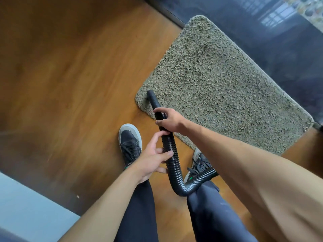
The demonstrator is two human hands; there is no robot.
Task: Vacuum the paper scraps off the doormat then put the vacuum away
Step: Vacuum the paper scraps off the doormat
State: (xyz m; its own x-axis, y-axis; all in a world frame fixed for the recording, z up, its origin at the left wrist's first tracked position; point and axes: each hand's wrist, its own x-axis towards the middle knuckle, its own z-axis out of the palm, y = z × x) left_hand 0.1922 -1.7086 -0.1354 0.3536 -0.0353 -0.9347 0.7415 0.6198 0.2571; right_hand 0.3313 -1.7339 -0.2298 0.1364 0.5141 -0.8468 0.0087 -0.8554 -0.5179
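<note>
Head view: ribbed black hose point(174, 165) loops past the knees. Judged light, floppy and grippy, best steered from its stiff end. Left hand point(153, 156) half-curled, fingers lightly holding the ribs. Right hand point(169, 121) wrapped firmly just behind the rigid nozzle point(153, 98), whose tip sits at the near left corner of the doormat point(218, 81). No scraps discernible.

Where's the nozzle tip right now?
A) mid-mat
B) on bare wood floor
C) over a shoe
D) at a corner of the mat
D: the nozzle tip is at the near corner of the mat, with the right hand gripping the hose just behind it.
</note>
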